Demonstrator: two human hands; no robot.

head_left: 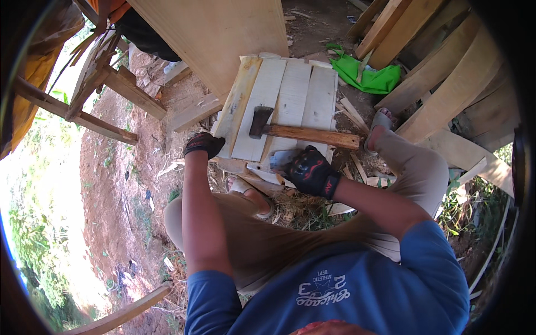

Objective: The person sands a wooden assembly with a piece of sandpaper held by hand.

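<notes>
"Where's the axe?"

"Flat across the boards [293,89], its head to the left and its wooden handle [307,134] running right, past their right edge. Neither of the hands has hold of it."

"What's the left hand [205,146] doing?"

"It's gloved in black, at the left edge of the boards, with the fingers bent in and the back of the hand upward. I can't tell whether it grips the edge or just rests there."

"And the right hand [311,172]?"

"Gloved too — black with red marks — and curled closed just on the near side of the handle. A flat grey piece [283,158] sticks out from its fingers, over the near end of the boards. The glove hides the rest of it."

"How do the boards lie?"

"Side by side, lengthwise away from the person, between the two sandalled feet. The left foot [251,196] is by the near end, the right foot [381,120] off to the right."

"Anything around them?"

"A big panel [223,39] beyond, a green bag [368,75] near the far right corner, and wood slivers [353,111] on the ground — mostly along the right side."
</notes>
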